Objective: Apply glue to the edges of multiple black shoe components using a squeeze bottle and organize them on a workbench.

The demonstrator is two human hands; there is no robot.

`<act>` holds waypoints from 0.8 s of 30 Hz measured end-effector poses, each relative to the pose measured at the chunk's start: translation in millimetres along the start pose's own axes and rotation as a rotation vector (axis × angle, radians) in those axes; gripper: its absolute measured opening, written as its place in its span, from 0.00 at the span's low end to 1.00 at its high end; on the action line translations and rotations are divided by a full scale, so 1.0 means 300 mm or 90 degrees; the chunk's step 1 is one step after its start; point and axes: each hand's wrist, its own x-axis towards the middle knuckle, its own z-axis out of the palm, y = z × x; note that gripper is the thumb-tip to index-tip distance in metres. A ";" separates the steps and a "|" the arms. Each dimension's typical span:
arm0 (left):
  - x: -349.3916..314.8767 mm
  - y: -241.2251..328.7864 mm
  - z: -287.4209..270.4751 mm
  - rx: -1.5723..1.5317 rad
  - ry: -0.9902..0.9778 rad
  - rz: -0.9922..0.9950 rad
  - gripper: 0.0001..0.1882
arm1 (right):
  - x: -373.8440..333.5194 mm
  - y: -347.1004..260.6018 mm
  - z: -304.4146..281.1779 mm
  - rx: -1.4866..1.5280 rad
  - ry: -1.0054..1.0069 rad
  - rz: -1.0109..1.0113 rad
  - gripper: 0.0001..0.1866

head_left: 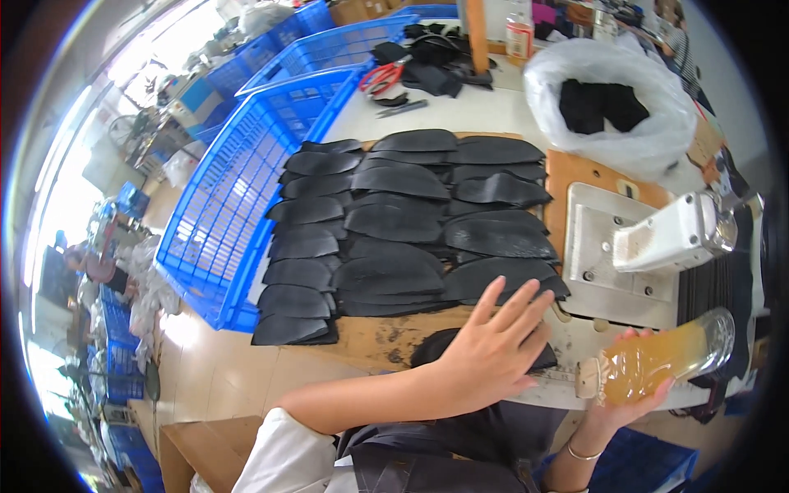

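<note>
Rows of overlapping black curved leather-like pieces (394,222) lie on a brown board (370,338) in front of me. My left hand (497,341) reaches over the near right pieces with its fingers spread and nothing in it. Whether its fingertips touch the pieces I cannot tell. Another black piece (429,347) lies partly hidden under that hand. At the right, my right hand (629,403) grips a clear bottle (657,361) of amber liquid. The bottle is tipped on its side, with its pale narrow end toward my left hand.
A sewing machine (666,234) stands at the right beside stacked black strips (705,263). A blue crate (238,197) leans along the table's left side. Behind are red-handled scissors (385,78), black scraps (431,62), a white plastic bag (567,70) and another bottle (519,37).
</note>
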 end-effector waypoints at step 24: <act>-0.096 -0.014 0.003 -0.143 0.275 -0.118 0.12 | -0.007 0.027 0.028 -0.058 0.142 0.027 0.34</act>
